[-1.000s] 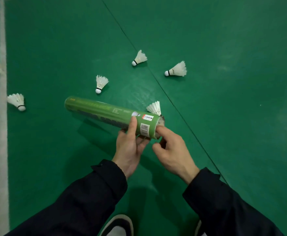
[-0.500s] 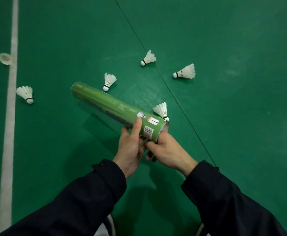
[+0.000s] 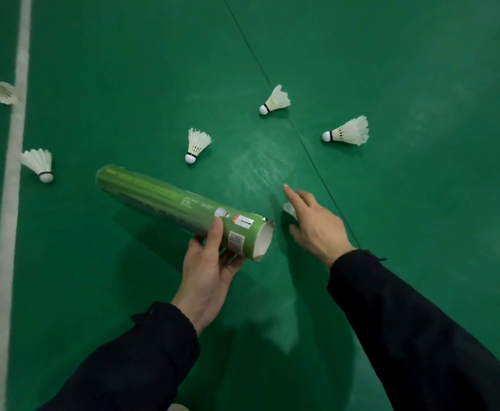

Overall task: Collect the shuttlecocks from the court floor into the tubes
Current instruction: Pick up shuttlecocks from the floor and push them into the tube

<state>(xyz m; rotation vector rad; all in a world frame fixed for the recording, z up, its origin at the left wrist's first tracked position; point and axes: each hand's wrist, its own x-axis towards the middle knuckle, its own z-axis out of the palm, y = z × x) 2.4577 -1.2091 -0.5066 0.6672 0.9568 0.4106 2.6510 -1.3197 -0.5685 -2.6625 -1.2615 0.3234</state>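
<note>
1. The left hand [image 3: 210, 268] grips the long green cardboard shuttlecock tube [image 3: 180, 210] near its open end, holding it tilted above the green court floor [image 3: 420, 69].
2. The right hand [image 3: 314, 225] reaches out with fingers spread, holding nothing, over a white feathered shuttlecock [image 3: 289, 209] just beside the tube's mouth.
3. Three white shuttlecocks lie beyond: one [image 3: 196, 145] near the tube's far end, one [image 3: 275, 100] on the dark seam line [image 3: 311, 152], one [image 3: 346, 132] to its right.
4. Another [image 3: 39, 164] lies beside the white court line [image 3: 11, 173].
</note>
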